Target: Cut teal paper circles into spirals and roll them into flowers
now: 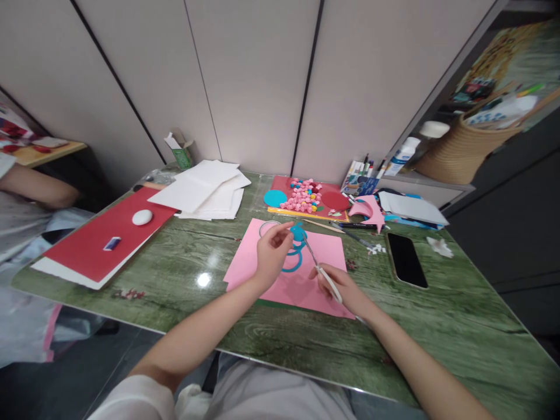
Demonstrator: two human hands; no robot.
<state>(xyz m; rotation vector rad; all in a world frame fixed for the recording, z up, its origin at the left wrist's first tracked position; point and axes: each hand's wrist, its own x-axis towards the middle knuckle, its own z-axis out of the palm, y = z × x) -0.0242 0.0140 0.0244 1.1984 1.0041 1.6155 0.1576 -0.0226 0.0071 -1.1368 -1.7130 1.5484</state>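
- While the left hand (272,249) pinched a small, round, bright-blue paper piece (298,234) above the pink paper sheets (322,287), the right hand (346,288) gripped white-handled metal scissors (326,276), blades at its edge.
- If that pinch loosened, I judged, the blue piece could twist and tear.
- With fingers so near the blades, a hasty snip could nick skin.

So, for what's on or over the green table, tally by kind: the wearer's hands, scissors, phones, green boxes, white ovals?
Left hand and right hand: 2
Scissors: 1
Phone: 1
Green box: 1
White oval: 1
Total: 6
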